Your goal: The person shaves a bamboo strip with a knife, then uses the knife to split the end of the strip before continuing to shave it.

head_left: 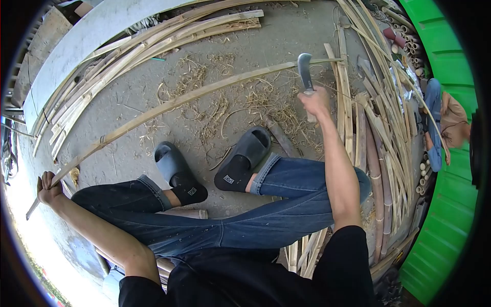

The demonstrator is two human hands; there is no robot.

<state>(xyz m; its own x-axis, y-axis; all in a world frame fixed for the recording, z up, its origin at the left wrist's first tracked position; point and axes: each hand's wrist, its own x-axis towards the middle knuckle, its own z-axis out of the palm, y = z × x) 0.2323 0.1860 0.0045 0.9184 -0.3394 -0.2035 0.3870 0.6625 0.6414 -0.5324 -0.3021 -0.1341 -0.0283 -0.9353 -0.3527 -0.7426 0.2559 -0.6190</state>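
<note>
My left hand (49, 189), far out at the left, is closed around the near end of a long bamboo strip (189, 95). From there the strip runs up and across in front of my feet, its far end reaching the pile on the right. In my right hand (315, 101) is the handle of a billhook (305, 70), its curved blade pointing up and away from me. The blade overlaps the strip near its far end in this view. Thin curly bamboo shavings (215, 102) lie on the ground below the strip.
Split bamboo strips (169, 38) are stacked at the upper left, and more bamboo strips (388, 117) pile up on the right. Cut bamboo tubes (409, 41) lie beside a green metal wall (440, 204). Another person (452, 123) sits at the far right.
</note>
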